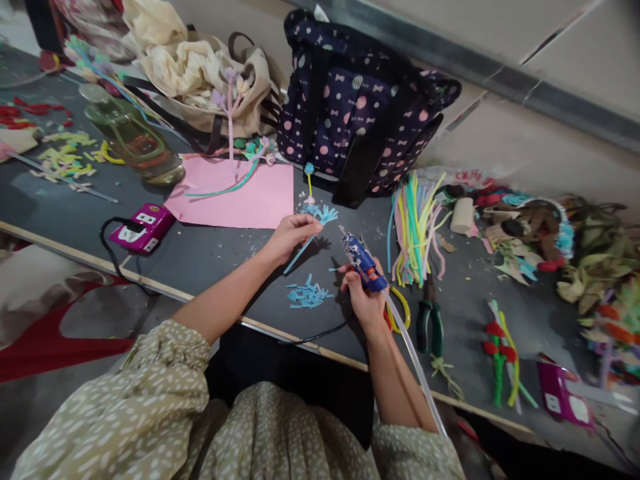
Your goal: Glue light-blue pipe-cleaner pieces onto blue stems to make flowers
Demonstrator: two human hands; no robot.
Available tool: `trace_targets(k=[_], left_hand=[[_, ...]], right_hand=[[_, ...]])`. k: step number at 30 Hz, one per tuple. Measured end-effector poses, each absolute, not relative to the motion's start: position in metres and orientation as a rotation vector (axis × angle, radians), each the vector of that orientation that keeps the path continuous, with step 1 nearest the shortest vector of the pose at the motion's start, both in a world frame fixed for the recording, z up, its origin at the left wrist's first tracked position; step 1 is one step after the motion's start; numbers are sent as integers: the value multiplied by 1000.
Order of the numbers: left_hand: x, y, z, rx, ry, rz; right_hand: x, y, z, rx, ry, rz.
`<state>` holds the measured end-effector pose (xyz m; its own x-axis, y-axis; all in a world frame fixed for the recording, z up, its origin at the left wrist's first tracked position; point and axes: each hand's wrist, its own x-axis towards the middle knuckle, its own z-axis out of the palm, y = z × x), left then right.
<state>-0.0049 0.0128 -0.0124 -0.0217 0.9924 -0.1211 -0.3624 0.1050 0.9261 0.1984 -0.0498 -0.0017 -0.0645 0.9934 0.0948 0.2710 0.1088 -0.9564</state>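
Observation:
Between its thumb and fingers my left hand pinches a blue pipe cleaner with a fringe of short blue pieces at its top. My right hand is wrapped round a blue glue gun, its nozzle pointing up and left, apart from the fringe. A long clear glue stick runs out of the gun's back. One short blue piece also shows by the right fingertips; whether they hold it I cannot tell. Below the hands lies a loose pile of short blue pieces.
A bundle of coloured pipe cleaners, green-handled pliers and yellow-handled scissors lie on the right. Pink paper, a purple power socket and a bottle are on the left. A dark patterned bag stands behind.

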Motion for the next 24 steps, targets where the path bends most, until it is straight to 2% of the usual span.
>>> trace_targets(k=[24], left_hand=[[0,6,-7,996,981,1243]], right_hand=[[201,-49,-7,-1340,-1634,899]])
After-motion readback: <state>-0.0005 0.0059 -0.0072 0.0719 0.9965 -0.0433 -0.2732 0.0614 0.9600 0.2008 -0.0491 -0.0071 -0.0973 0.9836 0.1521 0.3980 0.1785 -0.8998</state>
